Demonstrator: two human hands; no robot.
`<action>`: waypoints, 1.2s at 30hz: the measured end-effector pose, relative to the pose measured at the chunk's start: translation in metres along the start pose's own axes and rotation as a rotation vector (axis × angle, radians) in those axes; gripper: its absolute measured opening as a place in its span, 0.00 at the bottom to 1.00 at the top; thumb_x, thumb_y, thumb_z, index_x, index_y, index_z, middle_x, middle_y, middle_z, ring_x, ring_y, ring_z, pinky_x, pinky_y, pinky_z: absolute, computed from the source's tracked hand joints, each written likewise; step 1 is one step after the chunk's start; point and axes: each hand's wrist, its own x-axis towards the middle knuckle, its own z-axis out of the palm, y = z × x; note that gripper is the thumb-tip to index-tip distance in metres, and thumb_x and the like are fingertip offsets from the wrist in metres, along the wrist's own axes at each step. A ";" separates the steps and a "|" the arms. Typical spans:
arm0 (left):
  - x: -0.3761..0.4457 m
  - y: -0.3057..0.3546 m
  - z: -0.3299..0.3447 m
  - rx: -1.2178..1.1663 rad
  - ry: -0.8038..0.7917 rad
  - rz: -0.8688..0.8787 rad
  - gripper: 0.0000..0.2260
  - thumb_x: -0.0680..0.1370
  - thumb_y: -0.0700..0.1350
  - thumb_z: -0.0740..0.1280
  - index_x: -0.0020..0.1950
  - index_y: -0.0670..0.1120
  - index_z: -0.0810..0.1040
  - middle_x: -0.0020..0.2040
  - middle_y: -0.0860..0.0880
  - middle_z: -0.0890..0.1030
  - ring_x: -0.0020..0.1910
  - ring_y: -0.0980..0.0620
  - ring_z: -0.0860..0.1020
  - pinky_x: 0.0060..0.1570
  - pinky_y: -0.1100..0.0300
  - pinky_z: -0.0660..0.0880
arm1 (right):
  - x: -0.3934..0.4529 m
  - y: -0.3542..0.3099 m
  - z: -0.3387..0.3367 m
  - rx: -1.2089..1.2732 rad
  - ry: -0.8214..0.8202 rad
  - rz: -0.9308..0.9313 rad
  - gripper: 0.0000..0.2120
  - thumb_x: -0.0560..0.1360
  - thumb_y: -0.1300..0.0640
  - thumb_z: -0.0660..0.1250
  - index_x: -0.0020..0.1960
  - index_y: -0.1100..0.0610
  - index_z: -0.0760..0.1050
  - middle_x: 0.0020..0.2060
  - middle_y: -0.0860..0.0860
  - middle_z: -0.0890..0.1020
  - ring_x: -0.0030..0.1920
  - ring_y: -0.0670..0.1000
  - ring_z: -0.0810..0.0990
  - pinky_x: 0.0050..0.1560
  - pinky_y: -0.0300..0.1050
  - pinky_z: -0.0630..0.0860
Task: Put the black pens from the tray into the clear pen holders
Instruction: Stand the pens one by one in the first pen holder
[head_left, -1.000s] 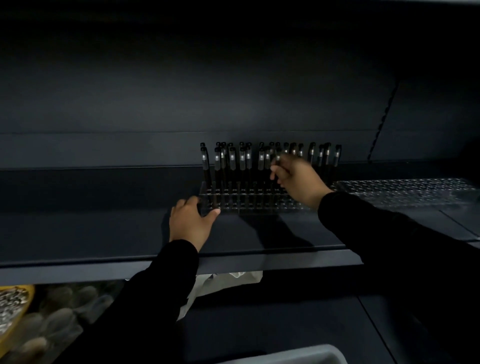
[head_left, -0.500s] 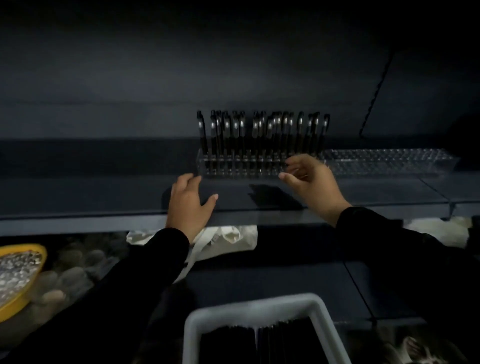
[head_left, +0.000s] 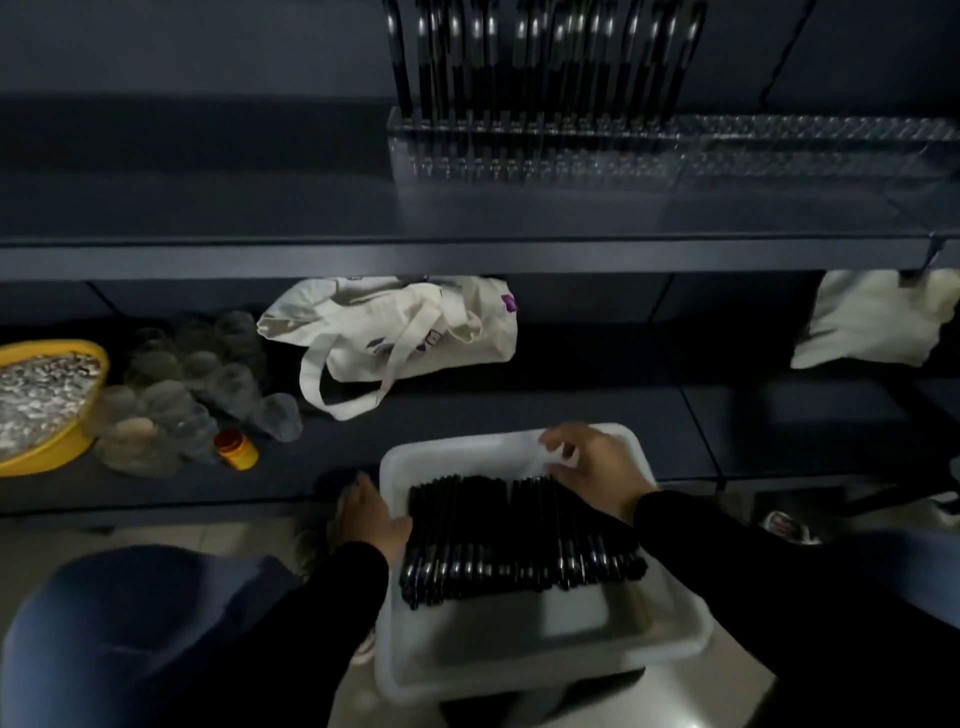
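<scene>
Two dark metal shelves (head_left: 467, 254) run across the view, one above the other. On the upper shelf stand two clear plastic pen holders (head_left: 530, 150), end to end. The left holder carries a row of upright black pens (head_left: 540, 57); blur prevents an exact count, roughly fifteen. The right holder shows no pens.

One white rectangular plastic tray (head_left: 524, 654) sits below the lower shelf edge, in front of the person. A dense layer of black pens in the tray (head_left: 519, 540) lies side by side across its middle; they are too many and too dark to count.

On the lower shelf: one cream cloth tote bag (head_left: 395, 338), one pale cloth bundle (head_left: 867, 322) at the right, one yellow bowl (head_left: 57, 447) of small silver pieces at the left, a cluster of clear plastic cups (head_left: 197, 384), and one small orange-lidded jar (head_left: 236, 449).

The left hand (head_left: 369, 519) rests against the tray's left rim, fingers extended, holding nothing. The right hand (head_left: 592, 467) hovers over the pens at the tray's far end, fingers loosely curled; whether it pinches a pen cannot be determined.
</scene>
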 end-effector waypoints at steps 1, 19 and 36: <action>0.002 -0.008 0.010 -0.115 -0.042 -0.039 0.25 0.72 0.51 0.66 0.68 0.45 0.68 0.67 0.43 0.72 0.64 0.42 0.72 0.64 0.47 0.70 | -0.004 0.005 0.012 -0.040 -0.101 0.038 0.10 0.72 0.63 0.70 0.54 0.58 0.77 0.44 0.46 0.75 0.41 0.42 0.73 0.43 0.22 0.65; 0.003 -0.015 0.030 -0.211 0.078 -0.020 0.07 0.72 0.38 0.63 0.44 0.40 0.81 0.42 0.42 0.81 0.43 0.42 0.79 0.41 0.57 0.74 | -0.004 0.025 0.077 -0.626 -0.808 -0.267 0.11 0.79 0.59 0.58 0.58 0.51 0.75 0.59 0.56 0.75 0.56 0.58 0.75 0.52 0.45 0.75; 0.006 -0.017 0.034 -0.233 0.105 -0.017 0.07 0.73 0.38 0.63 0.45 0.40 0.80 0.43 0.43 0.81 0.42 0.43 0.79 0.41 0.57 0.74 | -0.011 0.033 0.064 -0.483 -0.597 -0.230 0.07 0.77 0.61 0.60 0.43 0.53 0.72 0.43 0.48 0.73 0.42 0.45 0.73 0.43 0.33 0.70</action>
